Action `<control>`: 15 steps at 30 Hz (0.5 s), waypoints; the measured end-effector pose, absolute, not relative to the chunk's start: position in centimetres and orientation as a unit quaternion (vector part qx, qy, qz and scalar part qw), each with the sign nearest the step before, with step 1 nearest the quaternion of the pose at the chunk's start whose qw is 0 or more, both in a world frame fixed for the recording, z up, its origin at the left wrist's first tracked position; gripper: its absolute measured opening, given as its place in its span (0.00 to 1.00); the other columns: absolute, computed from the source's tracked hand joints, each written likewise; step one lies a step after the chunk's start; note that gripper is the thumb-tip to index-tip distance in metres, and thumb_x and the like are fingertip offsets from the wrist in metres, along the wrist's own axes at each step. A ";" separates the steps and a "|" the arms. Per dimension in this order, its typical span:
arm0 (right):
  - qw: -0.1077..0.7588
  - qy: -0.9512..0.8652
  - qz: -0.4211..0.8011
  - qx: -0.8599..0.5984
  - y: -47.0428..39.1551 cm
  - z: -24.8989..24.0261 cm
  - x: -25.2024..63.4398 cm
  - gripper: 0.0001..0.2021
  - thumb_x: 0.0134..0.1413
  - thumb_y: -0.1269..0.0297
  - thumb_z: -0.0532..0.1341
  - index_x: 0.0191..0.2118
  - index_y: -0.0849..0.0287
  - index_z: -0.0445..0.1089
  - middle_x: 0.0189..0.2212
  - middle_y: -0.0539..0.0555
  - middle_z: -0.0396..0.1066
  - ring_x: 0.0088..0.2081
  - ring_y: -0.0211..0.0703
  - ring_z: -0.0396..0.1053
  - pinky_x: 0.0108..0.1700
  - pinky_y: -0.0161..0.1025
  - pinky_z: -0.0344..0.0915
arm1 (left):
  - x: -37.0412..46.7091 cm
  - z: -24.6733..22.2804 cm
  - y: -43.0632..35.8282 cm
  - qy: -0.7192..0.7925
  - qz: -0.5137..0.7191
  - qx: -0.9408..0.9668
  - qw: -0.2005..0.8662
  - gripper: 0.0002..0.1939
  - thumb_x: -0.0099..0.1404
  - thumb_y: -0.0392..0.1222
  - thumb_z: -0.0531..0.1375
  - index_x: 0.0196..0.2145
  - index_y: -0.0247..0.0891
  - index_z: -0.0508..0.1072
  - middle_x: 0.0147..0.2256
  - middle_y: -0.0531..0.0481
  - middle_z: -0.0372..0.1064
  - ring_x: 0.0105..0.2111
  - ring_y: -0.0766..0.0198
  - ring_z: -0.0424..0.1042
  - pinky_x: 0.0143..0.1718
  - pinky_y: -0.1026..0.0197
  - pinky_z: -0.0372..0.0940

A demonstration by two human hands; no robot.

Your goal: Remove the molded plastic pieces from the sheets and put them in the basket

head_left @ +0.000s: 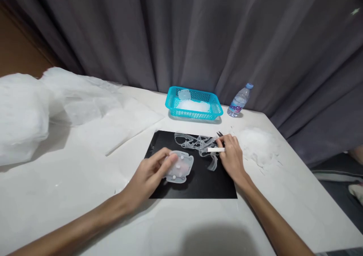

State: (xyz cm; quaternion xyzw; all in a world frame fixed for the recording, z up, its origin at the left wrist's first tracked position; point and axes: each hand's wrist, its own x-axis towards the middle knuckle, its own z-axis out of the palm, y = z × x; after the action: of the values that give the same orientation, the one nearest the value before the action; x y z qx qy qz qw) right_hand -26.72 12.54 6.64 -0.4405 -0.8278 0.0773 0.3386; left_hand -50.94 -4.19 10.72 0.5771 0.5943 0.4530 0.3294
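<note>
My left hand (154,171) pinches a translucent plastic piece (184,169) between thumb and fingers, tilted above a black mat (195,188). Small white round pegs stand on the piece, whose edges are notched. At the mat's right edge my right hand (231,154) is closed, its fingers curled downward. A white stick (216,149) pokes out beneath it, and a dark pointed tip (219,134) shows just beyond the fingertips. Which of these it grips is hidden. Left of that hand lies a tangle of clear plastic offcuts (198,142).
A turquoise basket (194,115) at the back holds translucent pieces. Beside it stands a water bottle (238,101). To the right is a whitish heap (256,144) with scraps around it. White plastic bags (22,116) cover the left side. A grey curtain (181,33) hangs behind the table.
</note>
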 end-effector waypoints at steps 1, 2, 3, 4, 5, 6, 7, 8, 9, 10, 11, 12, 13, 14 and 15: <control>0.344 -0.822 0.081 -0.446 12.9 6.7 -26.3 0.15 0.74 0.57 0.51 0.37 0.56 0.69 0.36 0.58 0.71 0.41 0.53 0.66 0.44 0.48 0.65 | -51.0 11.1 -3.8 0.578 0.482 0.537 0.381 0.18 0.77 0.54 0.56 0.37 0.38 0.72 0.28 0.54 0.70 0.28 0.67 0.71 0.29 0.67 0.69; 0.351 -0.817 0.086 -0.449 13.1 6.8 -26.0 0.16 0.74 0.55 0.51 0.40 0.56 0.70 0.37 0.57 0.71 0.41 0.52 0.67 0.44 0.48 0.66 | -50.9 11.3 -3.5 0.550 0.508 0.502 0.433 0.18 0.75 0.56 0.58 0.37 0.37 0.73 0.30 0.53 0.71 0.29 0.65 0.72 0.32 0.66 0.71; 0.354 -0.814 0.093 -0.450 13.2 6.9 -25.8 0.16 0.74 0.53 0.51 0.43 0.57 0.70 0.39 0.58 0.72 0.42 0.52 0.69 0.45 0.48 0.67 | -50.9 11.5 -3.2 0.518 0.525 0.470 0.485 0.18 0.74 0.56 0.59 0.38 0.37 0.73 0.32 0.51 0.73 0.32 0.63 0.75 0.36 0.63 0.74; 0.349 -0.818 0.100 -0.447 13.2 7.1 -25.9 0.16 0.73 0.51 0.52 0.49 0.57 0.70 0.43 0.58 0.72 0.44 0.52 0.70 0.46 0.48 0.68 | -50.8 11.7 -3.0 0.487 0.534 0.440 0.533 0.17 0.73 0.56 0.61 0.39 0.37 0.73 0.35 0.50 0.75 0.35 0.60 0.77 0.40 0.59 0.76; 0.335 -0.827 0.104 -0.440 13.1 7.1 -26.1 0.19 0.72 0.50 0.54 0.55 0.57 0.68 0.47 0.60 0.72 0.47 0.53 0.70 0.48 0.49 0.68 | -50.7 11.7 -2.9 0.461 0.538 0.411 0.573 0.17 0.73 0.55 0.62 0.40 0.37 0.73 0.37 0.48 0.77 0.37 0.58 0.79 0.43 0.56 0.77; 0.312 -0.842 0.103 -0.428 12.8 7.2 -26.5 0.22 0.71 0.48 0.56 0.61 0.56 0.65 0.51 0.61 0.70 0.51 0.55 0.70 0.50 0.50 0.69 | -50.6 11.7 -2.8 0.443 0.540 0.385 0.603 0.16 0.72 0.54 0.62 0.42 0.37 0.74 0.39 0.46 0.78 0.40 0.55 0.80 0.46 0.53 0.77; 0.283 -0.862 0.099 -0.409 12.6 7.2 -27.0 0.26 0.69 0.48 0.58 0.65 0.55 0.62 0.54 0.62 0.69 0.53 0.57 0.69 0.52 0.52 0.68 | -50.6 11.7 -2.8 0.431 0.543 0.363 0.623 0.16 0.72 0.53 0.63 0.44 0.36 0.74 0.41 0.44 0.79 0.41 0.53 0.81 0.48 0.51 0.77; 0.252 -0.882 0.091 -0.387 12.2 7.1 -27.6 0.29 0.68 0.48 0.59 0.68 0.55 0.61 0.55 0.63 0.68 0.55 0.59 0.67 0.53 0.53 0.68 | -50.5 11.7 -2.9 0.423 0.545 0.348 0.635 0.16 0.72 0.52 0.63 0.45 0.36 0.74 0.42 0.42 0.80 0.43 0.51 0.81 0.49 0.49 0.76; 0.226 -0.899 0.082 -0.365 11.9 7.0 -28.2 0.29 0.67 0.50 0.60 0.68 0.55 0.61 0.55 0.63 0.68 0.55 0.60 0.67 0.53 0.54 0.68 | -50.5 11.6 -2.9 0.418 0.548 0.335 0.642 0.16 0.72 0.52 0.63 0.47 0.35 0.74 0.44 0.40 0.80 0.44 0.50 0.81 0.49 0.49 0.77; 0.210 -0.911 0.075 -0.348 11.7 6.9 -28.7 0.27 0.68 0.52 0.60 0.67 0.56 0.64 0.53 0.63 0.69 0.53 0.60 0.67 0.52 0.54 0.68 | -50.6 11.6 -3.0 0.414 0.551 0.325 0.648 0.16 0.73 0.51 0.62 0.48 0.35 0.75 0.45 0.39 0.80 0.45 0.48 0.81 0.49 0.48 0.77; 0.202 -0.918 0.070 -0.333 11.5 6.8 -29.1 0.22 0.69 0.55 0.59 0.64 0.57 0.68 0.51 0.63 0.70 0.51 0.59 0.67 0.51 0.53 0.68 | -50.7 11.5 -3.0 0.408 0.553 0.315 0.655 0.17 0.74 0.51 0.61 0.50 0.34 0.75 0.46 0.37 0.80 0.46 0.47 0.81 0.49 0.48 0.76; 0.201 -0.923 0.069 -0.321 11.5 6.8 -29.4 0.18 0.70 0.58 0.57 0.60 0.57 0.72 0.47 0.62 0.72 0.49 0.59 0.67 0.49 0.52 0.68 | -50.8 11.4 -3.0 0.400 0.554 0.305 0.664 0.19 0.75 0.52 0.60 0.51 0.34 0.75 0.48 0.36 0.80 0.48 0.46 0.81 0.50 0.47 0.76; 0.205 -0.925 0.072 -0.313 11.6 7.0 -29.5 0.14 0.71 0.61 0.56 0.54 0.56 0.75 0.44 0.61 0.73 0.47 0.58 0.66 0.47 0.51 0.68 | -51.0 11.4 -2.9 0.390 0.554 0.294 0.674 0.20 0.76 0.54 0.57 0.52 0.34 0.75 0.49 0.35 0.79 0.50 0.45 0.80 0.51 0.46 0.76; 0.216 -0.924 0.080 -0.306 11.8 7.2 -29.4 0.13 0.71 0.63 0.56 0.50 0.55 0.77 0.42 0.60 0.73 0.46 0.57 0.66 0.46 0.50 0.67 | -51.2 11.3 -2.8 0.379 0.553 0.283 0.686 0.22 0.77 0.55 0.55 0.53 0.34 0.74 0.50 0.34 0.79 0.52 0.44 0.79 0.52 0.45 0.75; 0.234 -0.919 0.093 -0.303 12.2 7.7 -29.1 0.12 0.71 0.64 0.56 0.45 0.55 0.77 0.40 0.58 0.74 0.44 0.55 0.66 0.46 0.49 0.67 | -51.4 11.3 -2.7 0.368 0.551 0.273 0.698 0.24 0.77 0.57 0.53 0.54 0.34 0.74 0.51 0.34 0.79 0.54 0.43 0.78 0.54 0.43 0.74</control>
State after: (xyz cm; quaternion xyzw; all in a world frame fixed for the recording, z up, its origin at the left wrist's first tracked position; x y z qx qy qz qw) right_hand -29.06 12.25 7.70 -0.3034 -0.9190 0.0930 0.2342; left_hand -51.39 -2.73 11.34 0.2727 0.3678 0.5511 0.6976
